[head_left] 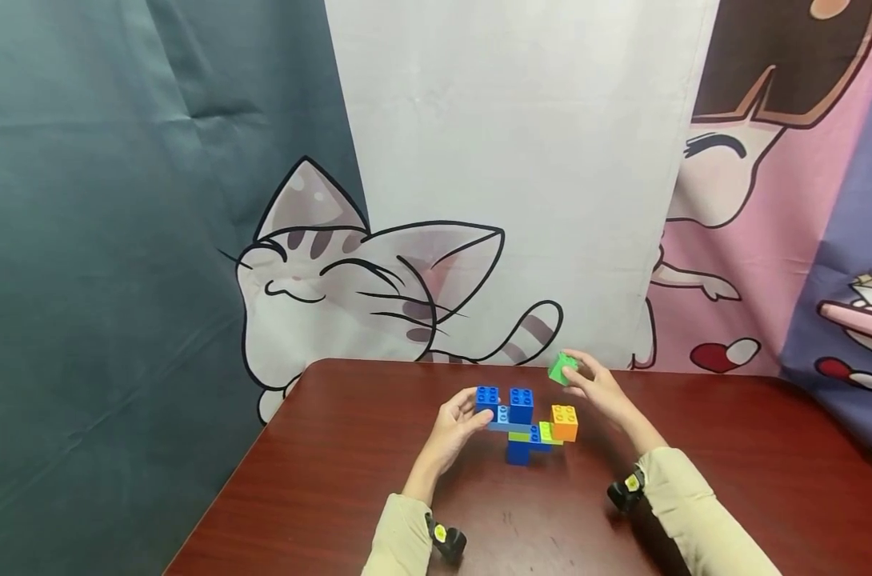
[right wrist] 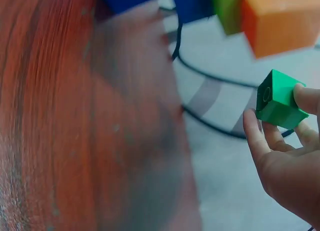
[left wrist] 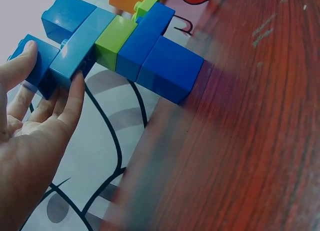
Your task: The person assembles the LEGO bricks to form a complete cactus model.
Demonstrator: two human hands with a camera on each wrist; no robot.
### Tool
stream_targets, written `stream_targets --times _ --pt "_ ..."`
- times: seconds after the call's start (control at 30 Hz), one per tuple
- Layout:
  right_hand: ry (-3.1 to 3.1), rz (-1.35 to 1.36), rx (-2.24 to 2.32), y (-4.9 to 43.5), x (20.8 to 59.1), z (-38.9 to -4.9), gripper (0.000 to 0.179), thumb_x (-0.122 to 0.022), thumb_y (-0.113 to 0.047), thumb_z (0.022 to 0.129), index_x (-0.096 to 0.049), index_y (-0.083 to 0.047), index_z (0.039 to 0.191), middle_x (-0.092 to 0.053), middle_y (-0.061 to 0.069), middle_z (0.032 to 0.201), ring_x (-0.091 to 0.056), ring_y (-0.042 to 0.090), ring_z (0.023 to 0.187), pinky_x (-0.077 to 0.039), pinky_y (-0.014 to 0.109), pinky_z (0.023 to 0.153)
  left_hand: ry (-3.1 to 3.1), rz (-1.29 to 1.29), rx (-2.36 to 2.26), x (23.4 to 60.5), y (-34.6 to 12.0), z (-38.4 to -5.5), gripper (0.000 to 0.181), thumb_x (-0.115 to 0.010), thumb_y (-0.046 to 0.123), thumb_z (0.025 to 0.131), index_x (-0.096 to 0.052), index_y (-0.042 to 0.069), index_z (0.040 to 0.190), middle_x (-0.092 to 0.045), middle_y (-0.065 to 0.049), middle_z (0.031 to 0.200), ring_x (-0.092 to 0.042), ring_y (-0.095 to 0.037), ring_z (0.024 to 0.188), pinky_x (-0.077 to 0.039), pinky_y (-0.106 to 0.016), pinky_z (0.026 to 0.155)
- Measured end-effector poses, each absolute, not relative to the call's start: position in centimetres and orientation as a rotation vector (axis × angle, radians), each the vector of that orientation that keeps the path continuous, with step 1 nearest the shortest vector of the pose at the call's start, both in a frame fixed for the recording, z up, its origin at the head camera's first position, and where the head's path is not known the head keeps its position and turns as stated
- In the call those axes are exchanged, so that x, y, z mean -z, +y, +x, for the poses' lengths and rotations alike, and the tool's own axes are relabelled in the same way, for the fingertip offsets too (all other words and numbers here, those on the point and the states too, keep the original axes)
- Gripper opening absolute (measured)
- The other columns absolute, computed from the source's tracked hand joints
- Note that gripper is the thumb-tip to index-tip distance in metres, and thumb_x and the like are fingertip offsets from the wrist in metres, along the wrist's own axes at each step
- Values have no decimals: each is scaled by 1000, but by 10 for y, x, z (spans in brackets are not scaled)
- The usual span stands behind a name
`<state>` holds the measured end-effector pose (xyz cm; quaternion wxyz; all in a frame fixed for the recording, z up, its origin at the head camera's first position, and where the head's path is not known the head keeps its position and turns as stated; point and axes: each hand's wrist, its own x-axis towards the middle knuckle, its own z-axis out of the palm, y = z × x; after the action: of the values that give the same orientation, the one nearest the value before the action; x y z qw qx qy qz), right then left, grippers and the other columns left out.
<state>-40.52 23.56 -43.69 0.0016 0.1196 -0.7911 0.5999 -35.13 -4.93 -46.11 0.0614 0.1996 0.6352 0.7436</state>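
A building-brick structure stands on the table, and my left hand grips its left end. In the left wrist view the thumb presses a blue brick, while other fingers touch the underside of the long light-blue brick. Two blue bricks sit on top of that long one. Below come a lime-green brick, another long blue brick and a blue base brick. An orange brick tops the right end. Behind and above it, my right hand pinches a green brick between thumb and fingers, apart from the structure.
The reddish-brown wooden table has its far edge just behind the hands. Beyond hangs a cloth backdrop printed with a cartoon cat and a figure. Each sleeved wrist wears a small black camera.
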Motion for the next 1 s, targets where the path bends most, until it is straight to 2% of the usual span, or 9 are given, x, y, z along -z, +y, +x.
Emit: stream_targets --times 0.2,0.33,0.5,0.7,0.87,1.0 --pt "-2491 510 -1846 222 415 -388 55 -53 -28 101 -36 -3 147 -50 33 133 -63 1 95 -56 25 86 1898 599 -2260 462 -50 -351 45 -61 4 94 -46 -5 136 -51 -34 137 -64 -4 101 -52 -18 85" --pt "-2495 618 -1766 213 406 -377 51 -53 -24 101 -40 -3 145 -55 32 131 -64 0 96 -57 31 87 1890 612 -2262 464 -49 -351 46 -61 5 94 -45 -6 136 -51 -33 137 -64 -3 102 -52 -18 86" --pt "-2492 681 -1671 204 398 -367 48 -55 -24 100 -44 -5 143 -57 29 132 -68 11 100 -56 39 89 1886 623 -2274 463 -48 -352 47 -62 8 94 -46 -6 135 -51 -34 136 -64 -4 100 -53 -17 86" --pt "-2493 694 -1604 197 395 -362 45 -56 -24 100 -47 -9 141 -60 26 130 -68 30 103 -58 39 86 1879 625 -2275 461 -47 -355 46 -61 6 94 -45 -7 135 -49 -36 137 -63 -3 102 -52 -18 86" --pt "-2490 720 -1567 194 397 -358 43 -56 -23 99 -49 -10 140 -62 23 127 -66 31 106 -58 37 86 1895 607 -2260 462 -48 -354 45 -61 5 94 -46 -5 136 -49 -35 138 -63 -4 103 -52 -18 86" --pt "-2481 760 -1532 189 397 -355 42 -58 -20 98 -51 -8 138 -66 21 121 -66 28 102 -57 32 85 1902 592 -2253 463 -47 -354 45 -61 7 95 -46 -4 136 -49 -34 138 -63 -5 104 -52 -18 87"
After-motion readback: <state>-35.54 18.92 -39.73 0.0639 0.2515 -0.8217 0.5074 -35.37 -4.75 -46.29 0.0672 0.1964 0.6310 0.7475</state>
